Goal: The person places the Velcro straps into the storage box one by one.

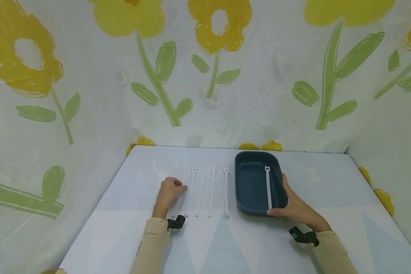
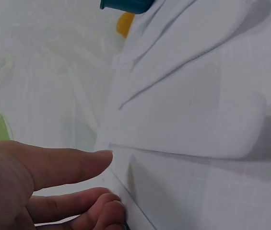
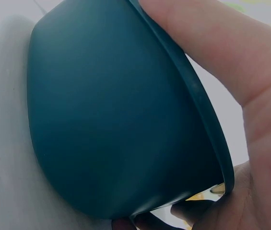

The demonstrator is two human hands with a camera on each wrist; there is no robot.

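Note:
My left hand point(image 1: 170, 192) is over the leftmost white cable strap point(image 1: 174, 209) in the head view. In the left wrist view its thumb and bent fingers are apart, with the thumb tip close to the strap point(image 2: 197, 139). Several more slotted-head white straps point(image 1: 211, 194) lie side by side to the right of that hand. My right hand point(image 1: 296, 205) grips the dark teal tray point(image 1: 239, 186) at its near right corner, thumb over the rim and fingers along the outer right side. One white strap point(image 1: 268, 186) lies lengthwise in the tray.
The white table point(image 1: 150, 163) has pale blue triangles near its front. A flower-printed sheet point(image 1: 253, 95) hangs behind the table and along both sides. A black wrist camera point(image 1: 176, 222) is strapped at the left cuff, another camera point(image 1: 303, 236) at the right.

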